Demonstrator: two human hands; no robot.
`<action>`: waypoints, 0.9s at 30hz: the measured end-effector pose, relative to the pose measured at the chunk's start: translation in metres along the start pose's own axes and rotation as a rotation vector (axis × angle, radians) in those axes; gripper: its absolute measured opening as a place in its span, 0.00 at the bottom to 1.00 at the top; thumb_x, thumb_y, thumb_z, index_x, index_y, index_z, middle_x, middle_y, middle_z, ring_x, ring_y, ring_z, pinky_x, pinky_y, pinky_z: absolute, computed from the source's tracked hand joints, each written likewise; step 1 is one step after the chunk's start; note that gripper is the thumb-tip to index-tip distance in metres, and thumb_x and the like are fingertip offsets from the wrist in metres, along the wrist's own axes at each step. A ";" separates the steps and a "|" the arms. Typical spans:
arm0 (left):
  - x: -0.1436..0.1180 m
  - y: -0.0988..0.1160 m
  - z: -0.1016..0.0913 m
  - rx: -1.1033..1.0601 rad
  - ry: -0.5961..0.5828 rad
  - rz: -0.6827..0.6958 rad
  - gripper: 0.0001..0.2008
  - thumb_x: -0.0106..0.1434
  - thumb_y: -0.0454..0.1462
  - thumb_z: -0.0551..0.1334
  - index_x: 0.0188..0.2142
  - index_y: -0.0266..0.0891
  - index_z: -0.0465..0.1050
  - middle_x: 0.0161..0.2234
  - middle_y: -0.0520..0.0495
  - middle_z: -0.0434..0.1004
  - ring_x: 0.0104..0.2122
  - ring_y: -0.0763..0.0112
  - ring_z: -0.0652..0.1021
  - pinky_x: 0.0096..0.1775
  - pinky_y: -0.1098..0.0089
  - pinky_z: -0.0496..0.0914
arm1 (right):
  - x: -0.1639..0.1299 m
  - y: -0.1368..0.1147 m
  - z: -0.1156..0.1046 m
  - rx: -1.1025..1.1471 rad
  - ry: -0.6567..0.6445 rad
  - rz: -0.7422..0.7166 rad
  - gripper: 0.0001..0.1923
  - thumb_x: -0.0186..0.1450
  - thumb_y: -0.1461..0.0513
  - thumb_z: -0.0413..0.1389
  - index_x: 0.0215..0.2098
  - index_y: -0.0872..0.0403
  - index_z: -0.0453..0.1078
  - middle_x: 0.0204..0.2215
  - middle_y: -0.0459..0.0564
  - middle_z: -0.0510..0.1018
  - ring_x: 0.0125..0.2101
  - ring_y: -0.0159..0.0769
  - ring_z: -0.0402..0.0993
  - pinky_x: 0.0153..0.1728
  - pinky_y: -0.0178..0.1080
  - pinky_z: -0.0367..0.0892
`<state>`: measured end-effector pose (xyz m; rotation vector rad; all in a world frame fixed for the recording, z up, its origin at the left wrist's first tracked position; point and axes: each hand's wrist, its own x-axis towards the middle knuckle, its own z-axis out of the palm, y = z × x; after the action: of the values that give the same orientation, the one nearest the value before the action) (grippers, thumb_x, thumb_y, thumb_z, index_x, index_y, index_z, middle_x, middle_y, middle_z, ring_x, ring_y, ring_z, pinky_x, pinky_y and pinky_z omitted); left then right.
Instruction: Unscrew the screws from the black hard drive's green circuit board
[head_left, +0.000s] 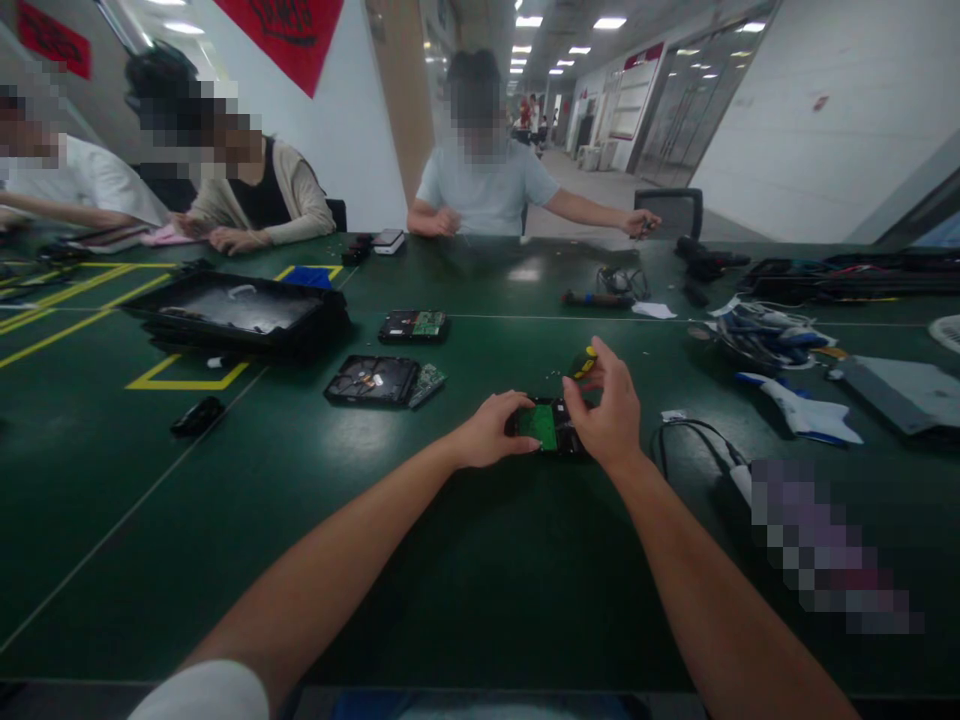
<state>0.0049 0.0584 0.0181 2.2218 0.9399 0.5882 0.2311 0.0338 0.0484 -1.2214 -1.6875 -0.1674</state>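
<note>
Head view: the hard disk drive [553,428] lies on the green table [480,590] between both hands, its left end clasped by the left hand's [499,430] thumb and fingers, while the right hand [611,415], at its right end, pinches a yellow-and-black screwdriver [582,364].

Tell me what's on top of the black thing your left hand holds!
A green board. Your left hand and right hand cover parts of the black drive, so those are hidden.

Red, black-lettered banner [289,35] is hanging on a white wall [352,150]; black-framed chair [669,213] is standing beyond the green table [420,600]; flat grey box [900,395] is lying at right
</note>
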 end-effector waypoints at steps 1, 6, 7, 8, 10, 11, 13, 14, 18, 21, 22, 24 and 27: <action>0.000 0.000 0.000 -0.003 -0.003 -0.008 0.34 0.60 0.51 0.70 0.63 0.45 0.66 0.64 0.41 0.67 0.61 0.50 0.70 0.61 0.50 0.66 | 0.000 0.000 0.000 0.000 -0.001 0.000 0.35 0.69 0.58 0.58 0.71 0.48 0.54 0.50 0.56 0.75 0.37 0.41 0.77 0.43 0.51 0.80; -0.001 0.002 -0.001 -0.014 -0.007 -0.018 0.34 0.60 0.51 0.70 0.62 0.46 0.66 0.64 0.42 0.67 0.61 0.50 0.70 0.61 0.49 0.66 | -0.002 0.001 0.001 0.024 -0.020 0.003 0.36 0.69 0.60 0.57 0.73 0.48 0.51 0.55 0.58 0.73 0.42 0.43 0.78 0.47 0.53 0.79; -0.001 0.003 -0.002 -0.012 -0.006 -0.015 0.34 0.60 0.51 0.70 0.62 0.45 0.67 0.64 0.41 0.67 0.61 0.50 0.70 0.61 0.49 0.66 | -0.002 0.001 0.001 0.027 -0.023 0.007 0.36 0.69 0.60 0.56 0.73 0.48 0.50 0.55 0.58 0.73 0.42 0.43 0.78 0.47 0.53 0.79; -0.001 0.003 -0.002 -0.010 -0.008 -0.012 0.34 0.60 0.51 0.70 0.62 0.45 0.67 0.64 0.41 0.67 0.61 0.49 0.70 0.61 0.50 0.66 | -0.002 0.001 0.001 0.027 -0.024 0.008 0.36 0.69 0.60 0.56 0.73 0.48 0.51 0.55 0.58 0.73 0.42 0.43 0.78 0.47 0.53 0.79; -0.001 0.004 -0.003 -0.006 -0.011 -0.009 0.33 0.60 0.51 0.69 0.62 0.44 0.67 0.64 0.40 0.67 0.61 0.49 0.70 0.61 0.50 0.66 | -0.002 0.001 0.001 0.022 -0.024 0.003 0.36 0.69 0.59 0.57 0.72 0.48 0.52 0.53 0.57 0.74 0.41 0.43 0.77 0.45 0.52 0.79; -0.001 0.005 -0.004 -0.002 -0.013 -0.008 0.33 0.60 0.51 0.69 0.62 0.44 0.67 0.64 0.40 0.67 0.61 0.49 0.70 0.61 0.50 0.66 | -0.002 0.000 0.001 0.019 -0.023 -0.003 0.35 0.69 0.59 0.57 0.72 0.48 0.52 0.52 0.57 0.74 0.41 0.43 0.77 0.44 0.51 0.79; -0.001 0.006 -0.004 0.004 -0.014 -0.008 0.33 0.60 0.51 0.69 0.62 0.44 0.67 0.64 0.40 0.67 0.61 0.49 0.70 0.62 0.50 0.64 | -0.001 -0.001 0.000 0.016 -0.020 -0.009 0.35 0.69 0.59 0.57 0.72 0.48 0.52 0.51 0.57 0.74 0.41 0.43 0.76 0.42 0.51 0.80; -0.001 0.006 -0.004 0.004 -0.014 -0.010 0.33 0.60 0.51 0.69 0.62 0.44 0.67 0.64 0.40 0.67 0.61 0.49 0.70 0.62 0.49 0.64 | -0.001 -0.001 0.000 0.016 -0.018 -0.008 0.35 0.69 0.59 0.57 0.72 0.48 0.53 0.51 0.57 0.74 0.41 0.43 0.76 0.42 0.50 0.80; -0.001 0.007 -0.005 -0.008 -0.024 -0.024 0.34 0.60 0.51 0.70 0.62 0.45 0.66 0.65 0.41 0.66 0.62 0.49 0.70 0.63 0.49 0.63 | -0.001 0.000 0.001 0.027 -0.006 0.003 0.35 0.69 0.60 0.56 0.72 0.48 0.52 0.55 0.57 0.74 0.43 0.43 0.78 0.46 0.51 0.80; -0.001 0.009 -0.005 -0.020 -0.029 -0.034 0.34 0.60 0.50 0.70 0.63 0.46 0.66 0.65 0.41 0.66 0.61 0.49 0.70 0.62 0.49 0.64 | -0.002 0.001 0.002 0.037 -0.003 0.012 0.35 0.69 0.61 0.56 0.72 0.48 0.51 0.55 0.57 0.74 0.43 0.43 0.79 0.48 0.52 0.79; -0.002 0.009 -0.006 -0.022 -0.028 -0.034 0.34 0.60 0.50 0.70 0.63 0.46 0.66 0.65 0.41 0.66 0.61 0.49 0.70 0.62 0.49 0.64 | -0.002 0.001 0.002 0.035 0.000 0.014 0.35 0.69 0.60 0.56 0.72 0.48 0.52 0.55 0.57 0.74 0.43 0.42 0.79 0.47 0.51 0.80; -0.002 0.010 -0.007 -0.021 -0.031 -0.030 0.34 0.60 0.50 0.70 0.63 0.46 0.66 0.64 0.41 0.66 0.61 0.49 0.70 0.62 0.49 0.64 | -0.002 0.001 0.002 0.024 0.007 0.014 0.34 0.69 0.59 0.56 0.71 0.49 0.53 0.53 0.58 0.75 0.41 0.42 0.78 0.45 0.51 0.80; -0.001 0.010 -0.007 -0.020 -0.034 -0.030 0.34 0.60 0.51 0.70 0.63 0.46 0.67 0.64 0.41 0.66 0.60 0.49 0.70 0.60 0.49 0.66 | -0.002 0.002 0.002 0.014 0.011 0.014 0.35 0.69 0.58 0.58 0.71 0.49 0.53 0.52 0.58 0.74 0.39 0.42 0.78 0.43 0.51 0.81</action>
<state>0.0044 0.0550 0.0297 2.1893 0.9450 0.5424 0.2308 0.0347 0.0451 -1.2201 -1.6677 -0.1529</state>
